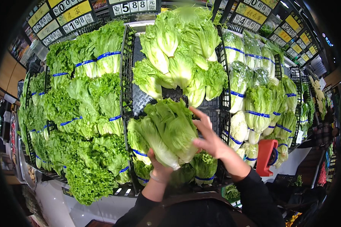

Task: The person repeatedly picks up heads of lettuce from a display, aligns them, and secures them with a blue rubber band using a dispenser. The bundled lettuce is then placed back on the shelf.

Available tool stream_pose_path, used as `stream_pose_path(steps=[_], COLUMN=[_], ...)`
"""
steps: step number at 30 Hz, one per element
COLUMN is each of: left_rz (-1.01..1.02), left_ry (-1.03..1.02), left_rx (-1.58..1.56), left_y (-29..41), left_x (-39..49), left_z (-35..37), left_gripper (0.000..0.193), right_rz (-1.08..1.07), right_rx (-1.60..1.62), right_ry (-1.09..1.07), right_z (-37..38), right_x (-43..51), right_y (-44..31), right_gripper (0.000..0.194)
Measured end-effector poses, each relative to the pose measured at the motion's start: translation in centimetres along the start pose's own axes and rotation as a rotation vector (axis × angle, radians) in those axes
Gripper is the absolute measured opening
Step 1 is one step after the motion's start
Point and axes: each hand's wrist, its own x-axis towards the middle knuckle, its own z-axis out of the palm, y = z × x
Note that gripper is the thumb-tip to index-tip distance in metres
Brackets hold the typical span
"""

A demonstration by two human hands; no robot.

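Two or more heads of romaine-type lettuce (170,130) lie together in front of me, above the near part of a black crate, with no blue tape seen on them. My left hand (159,167) holds them from below at their white stem ends, partly hidden by the leaves. On their right side is my right hand (209,136), slightly blurred, its fingers apart beside the leaves. Beneath and around them are lettuce bundles with blue tape (205,170). Farther back in the crate, loose lettuce heads (182,62) are piled.
Leafy green lettuce bundles (88,99) with blue tape fill the left side. A black plastic crate wall (128,65) divides the sections. Taped cabbages and lettuces (257,113) stand right, with a red tape dispenser (265,157) at their near edge. Price signs (135,7) hang across the back.
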Motion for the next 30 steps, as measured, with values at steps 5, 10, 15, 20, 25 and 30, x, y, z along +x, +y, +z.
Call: stream_pose_path(steps=[5,10,15,20,25,30], left_rz=[-0.044,0.042,0.058,0.053,0.085,0.151], left_ry=[0.049,0.161,0.201,0.205,0.264,0.261], left_rx=[-0.089,-0.016,-0.012,-0.11,0.033,-0.041], left_y=[1.9,2.5,1.9,1.2,0.0,-0.6], left_x=[-0.9,-1.1,-1.0,-0.8,-0.2,0.7], left_z=[-0.4,-1.6,-4.1,-5.2,-3.4,-1.8], left_gripper=[0.103,0.099,0.088,0.076,0.07,0.06], right_rz=[0.1,0.059,0.346,0.061,0.159,-0.084], right_rx=[-0.006,-0.422,-0.38,0.167,0.295,-0.248], right_ry=[0.428,0.538,0.584,0.763,0.695,0.13], right_z=[-5.8,-3.9,-3.5,-7.9,-8.9,-2.1], right_x=[10.9,24.0,29.4,23.2,12.8,9.2], right_y=[3.6,4.9,6.0,4.2,0.6,4.1], right_gripper=[0.064,0.092,0.083,0.066,0.046,0.071])
